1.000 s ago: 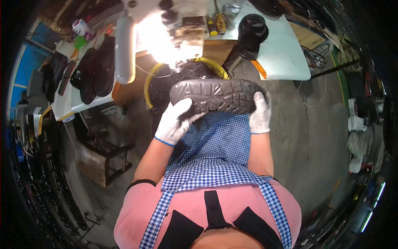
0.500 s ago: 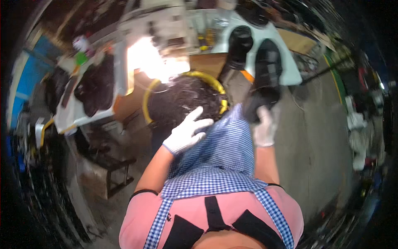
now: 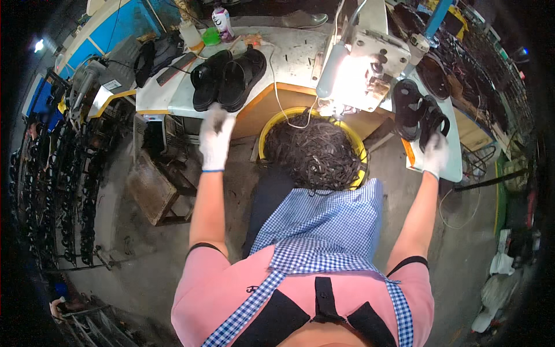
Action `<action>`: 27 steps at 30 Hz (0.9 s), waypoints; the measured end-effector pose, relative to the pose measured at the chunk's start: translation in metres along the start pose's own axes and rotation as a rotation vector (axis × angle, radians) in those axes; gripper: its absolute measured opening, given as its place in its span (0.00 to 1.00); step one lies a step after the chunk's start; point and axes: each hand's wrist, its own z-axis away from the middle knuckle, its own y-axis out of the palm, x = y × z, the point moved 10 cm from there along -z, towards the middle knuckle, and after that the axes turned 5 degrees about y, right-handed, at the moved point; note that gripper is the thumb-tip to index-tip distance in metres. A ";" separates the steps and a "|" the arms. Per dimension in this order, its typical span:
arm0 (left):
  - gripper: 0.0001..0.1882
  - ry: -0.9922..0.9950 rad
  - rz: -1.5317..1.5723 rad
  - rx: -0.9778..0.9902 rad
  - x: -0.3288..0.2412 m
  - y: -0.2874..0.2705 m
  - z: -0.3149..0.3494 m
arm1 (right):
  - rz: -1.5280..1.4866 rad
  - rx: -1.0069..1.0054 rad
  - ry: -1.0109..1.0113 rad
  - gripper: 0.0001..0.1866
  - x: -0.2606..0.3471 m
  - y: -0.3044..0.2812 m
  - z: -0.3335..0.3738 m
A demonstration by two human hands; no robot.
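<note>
My left hand [image 3: 216, 141], in a white knit glove, reaches to the near end of a pair of black sandals, the left sandal [image 3: 207, 87] and its mate [image 3: 244, 78], on the white tabletop at the left. Its fingertips are smeared by motion, so their grip is unclear. My right hand [image 3: 435, 156], gloved alike, is closed on the near end of a black strapped sandal [image 3: 433, 120] at the right table. Another black sandal [image 3: 407, 110] lies just left of that one. Between my arms stands a yellow-rimmed basket [image 3: 263, 137] heaped with black scraps [image 3: 312, 150].
A lit machine [image 3: 376, 63] stands over the basket's far side. At the back left are a bottle [image 3: 221, 23] and a green container [image 3: 211, 37]. A wooden stool [image 3: 151, 188] stands left of my left arm. Racks of dark items [image 3: 58, 196] line the far left.
The view has swung left. My left hand has gone from beside the basket out to the sandals at the left. My right hand has moved farther out to the right, at a sandal.
</note>
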 end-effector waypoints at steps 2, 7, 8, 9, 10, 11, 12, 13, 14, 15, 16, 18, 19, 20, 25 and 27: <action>0.37 0.006 -0.126 -0.105 0.015 -0.025 -0.027 | 0.035 0.115 0.006 0.34 0.059 0.011 0.007; 0.51 -0.085 -0.573 0.104 0.057 -0.007 -0.127 | 0.194 0.603 0.210 0.49 0.061 0.031 -0.031; 0.50 -0.141 -0.743 0.077 0.048 -0.006 -0.139 | 0.213 0.619 0.199 0.49 0.071 0.033 -0.039; 0.50 -0.141 -0.747 0.067 0.046 0.001 -0.150 | 0.234 0.638 0.187 0.48 0.078 0.034 -0.044; 0.47 -0.203 -0.850 0.194 0.058 0.015 -0.158 | 0.276 0.652 0.219 0.49 0.076 0.041 -0.047; 0.45 -0.268 -0.944 0.319 0.068 0.030 -0.165 | 0.367 0.685 0.243 0.46 0.081 0.044 -0.050; 0.39 -0.130 -1.058 0.192 0.060 0.026 -0.165 | 0.354 0.608 0.197 0.41 0.083 0.045 -0.054; 0.32 -0.075 -1.075 0.158 0.049 0.036 -0.167 | 0.342 0.521 0.162 0.37 0.080 0.053 -0.055; 0.30 -0.050 -1.062 0.111 0.047 0.041 -0.167 | 0.305 0.416 0.124 0.34 0.078 0.056 -0.055; 0.28 -0.029 -1.055 0.064 0.050 0.042 -0.165 | 0.264 0.317 0.085 0.32 0.080 0.055 -0.055; 0.28 0.045 -1.079 0.053 0.053 0.043 -0.160 | 0.289 0.357 0.153 0.29 0.082 0.055 -0.051; 0.27 0.214 -1.133 0.013 0.013 0.036 -0.135 | 0.241 0.325 0.067 0.30 0.077 0.049 -0.042; 0.23 -0.043 -1.151 0.211 0.012 0.026 -0.119 | 0.294 0.378 0.120 0.31 0.066 0.044 -0.032; 0.20 -0.078 -0.910 0.023 -0.004 -0.007 -0.101 | 0.262 0.402 0.156 0.31 0.078 0.037 -0.031; 0.26 0.067 0.014 0.000 -0.129 -0.059 -0.063 | 0.043 0.361 0.288 0.29 0.057 0.002 0.028; 0.27 0.200 -0.314 0.124 -0.202 -0.079 -0.052 | 0.122 0.343 0.304 0.26 0.069 -0.030 0.061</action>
